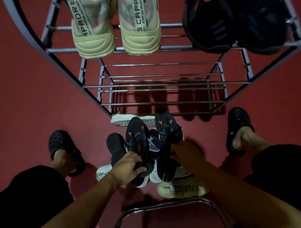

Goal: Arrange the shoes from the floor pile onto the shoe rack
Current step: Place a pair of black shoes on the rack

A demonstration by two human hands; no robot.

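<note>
Two pairs are set on the rack's (117, 49) top shelf, lower shelves unfilled; one dark sneaker (136, 141) is gripped by each hand, left (127, 169), right (187, 154), pile (182, 188) remaining.

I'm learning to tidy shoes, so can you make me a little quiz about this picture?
1. True or false: the top shelf of the shoe rack already holds shoes.
2. What does the left hand grip: A) a beige sneaker, B) a dark sneaker with orange marks, C) a clog?
3. Fill in: the lower shelves hold ___ shoes.

Key: 1 true, the beige pair and the black pair sit there. 2 B. 3 no.
</note>
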